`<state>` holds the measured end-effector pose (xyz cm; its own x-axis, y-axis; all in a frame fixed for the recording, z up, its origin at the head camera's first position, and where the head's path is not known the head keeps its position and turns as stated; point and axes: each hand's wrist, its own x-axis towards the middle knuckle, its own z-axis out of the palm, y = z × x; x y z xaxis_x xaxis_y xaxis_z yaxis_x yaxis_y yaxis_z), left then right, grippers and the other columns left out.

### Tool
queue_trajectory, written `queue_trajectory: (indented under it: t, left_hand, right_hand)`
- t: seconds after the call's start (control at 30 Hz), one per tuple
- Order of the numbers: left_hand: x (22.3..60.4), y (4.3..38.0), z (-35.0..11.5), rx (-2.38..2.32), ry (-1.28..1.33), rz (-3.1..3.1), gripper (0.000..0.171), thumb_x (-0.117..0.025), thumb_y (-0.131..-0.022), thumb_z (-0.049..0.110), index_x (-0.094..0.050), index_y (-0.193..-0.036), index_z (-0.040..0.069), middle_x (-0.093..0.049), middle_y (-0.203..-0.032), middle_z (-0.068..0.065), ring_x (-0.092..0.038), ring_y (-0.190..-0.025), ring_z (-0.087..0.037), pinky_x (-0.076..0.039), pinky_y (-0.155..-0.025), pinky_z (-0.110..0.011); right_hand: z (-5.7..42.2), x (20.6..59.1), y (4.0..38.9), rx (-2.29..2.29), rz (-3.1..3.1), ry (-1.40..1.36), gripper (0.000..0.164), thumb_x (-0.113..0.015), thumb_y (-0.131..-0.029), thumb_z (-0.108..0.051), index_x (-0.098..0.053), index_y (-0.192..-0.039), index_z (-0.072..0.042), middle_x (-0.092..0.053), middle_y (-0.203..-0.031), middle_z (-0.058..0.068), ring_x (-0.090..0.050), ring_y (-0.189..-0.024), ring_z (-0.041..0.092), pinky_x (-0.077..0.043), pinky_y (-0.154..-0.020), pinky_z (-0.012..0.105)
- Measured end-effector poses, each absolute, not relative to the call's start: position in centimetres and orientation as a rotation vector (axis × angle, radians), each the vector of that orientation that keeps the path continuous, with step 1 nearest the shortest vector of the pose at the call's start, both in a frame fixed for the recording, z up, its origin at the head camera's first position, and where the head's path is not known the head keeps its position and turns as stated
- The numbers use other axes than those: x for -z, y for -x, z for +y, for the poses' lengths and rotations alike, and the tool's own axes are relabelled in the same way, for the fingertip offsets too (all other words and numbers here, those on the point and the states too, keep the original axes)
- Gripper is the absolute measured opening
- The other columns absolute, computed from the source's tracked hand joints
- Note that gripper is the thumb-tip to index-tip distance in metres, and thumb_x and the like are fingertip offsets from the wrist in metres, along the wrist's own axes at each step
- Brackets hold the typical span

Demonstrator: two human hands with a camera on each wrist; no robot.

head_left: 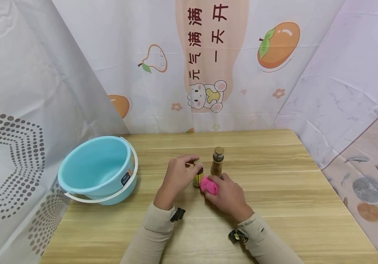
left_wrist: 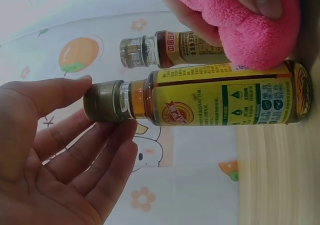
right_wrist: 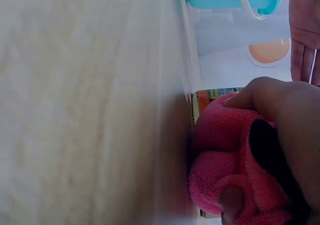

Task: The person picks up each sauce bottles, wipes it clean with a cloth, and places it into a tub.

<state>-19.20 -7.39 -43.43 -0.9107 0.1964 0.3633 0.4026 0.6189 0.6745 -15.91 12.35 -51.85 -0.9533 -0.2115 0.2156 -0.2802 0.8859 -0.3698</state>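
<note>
My left hand pinches the dark cap of a small glass bottle with a yellow-green label. The thumb is on one side of the cap and the fingertips on the other. Upright on the table, the bottle shows amber liquid at its neck. My right hand grips a bunched, fluffy pink cloth against the lower part of this bottle. In the right wrist view the cloth hides most of the label. A second bottle, brown with a gold-coloured cap, stands just behind the right hand.
A light blue bucket with a white handle stands at the left of the wooden table. Behind the table's far edge hangs a printed curtain, with more cloth at both sides.
</note>
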Motion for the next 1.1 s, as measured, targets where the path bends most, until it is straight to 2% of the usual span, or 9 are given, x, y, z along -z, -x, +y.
queue_trajectory:
  t: [0.1,0.23,0.33,0.6,0.87,1.1]
  left_hand:
    - [43.3,19.2,-7.4,1.093,0.479,-2.593,0.031,-0.079,-0.094,0.033,-0.077,-0.118,0.013,-0.077,-0.111,-0.004,-0.072,-0.1,-0.02,-0.062,-0.085,-0.039]
    - [43.1,19.1,-7.3,1.03,0.453,-2.582,0.031,-0.081,-0.091,0.037,-0.078,-0.11,0.013,-0.075,-0.105,-0.001,-0.071,-0.095,-0.019,-0.059,-0.079,-0.039]
    - [43.1,19.1,-7.3,1.046,0.441,-2.569,0.026,-0.082,-0.09,0.036,-0.079,-0.102,0.013,-0.075,-0.099,0.001,-0.07,-0.089,-0.016,-0.058,-0.078,-0.037]
    - [43.0,19.0,-7.2,1.038,0.435,-2.561,0.021,-0.083,-0.09,0.034,-0.082,-0.099,0.015,-0.077,-0.099,0.002,-0.07,-0.088,-0.014,-0.059,-0.075,-0.033]
    - [42.7,18.9,-7.2,1.03,0.468,-2.567,0.015,-0.083,-0.09,0.028,-0.083,-0.096,0.015,-0.08,-0.099,0.003,-0.074,-0.092,-0.015,-0.062,-0.08,-0.034]
    - [42.7,18.9,-7.1,1.038,0.498,-2.554,0.01,-0.085,-0.088,0.02,-0.084,-0.096,0.013,-0.08,-0.102,0.0,-0.076,-0.096,-0.017,-0.064,-0.081,-0.036]
  right_hand:
    - [12.3,51.9,15.9,-0.604,-2.887,-0.378,0.057,-0.08,-0.081,-0.051,-0.069,-0.132,-0.028,-0.06,-0.103,0.007,-0.048,-0.059,0.015,-0.036,-0.047,0.029]
    - [12.4,51.9,16.0,-0.595,-2.892,-0.37,0.057,-0.079,-0.081,-0.051,-0.069,-0.133,-0.03,-0.06,-0.103,0.006,-0.048,-0.059,0.015,-0.036,-0.047,0.028]
    - [12.4,51.8,16.0,-0.591,-2.887,-0.375,0.057,-0.079,-0.081,-0.052,-0.069,-0.133,-0.03,-0.06,-0.102,0.006,-0.048,-0.059,0.014,-0.036,-0.047,0.028]
    - [12.3,50.7,15.9,-0.615,-2.827,-0.394,0.055,-0.079,-0.082,-0.051,-0.07,-0.13,-0.027,-0.059,-0.099,0.006,-0.048,-0.061,0.012,-0.037,-0.046,0.026]
    - [12.6,49.0,16.0,-0.657,-2.681,-0.445,0.054,-0.083,-0.078,-0.046,-0.072,-0.126,-0.026,-0.057,-0.095,0.003,-0.045,-0.063,0.011,-0.036,-0.046,0.025]
    - [12.5,48.2,16.0,-0.673,-2.575,-0.495,0.052,-0.083,-0.079,-0.043,-0.072,-0.126,-0.024,-0.058,-0.095,0.003,-0.046,-0.063,0.009,-0.037,-0.046,0.023]
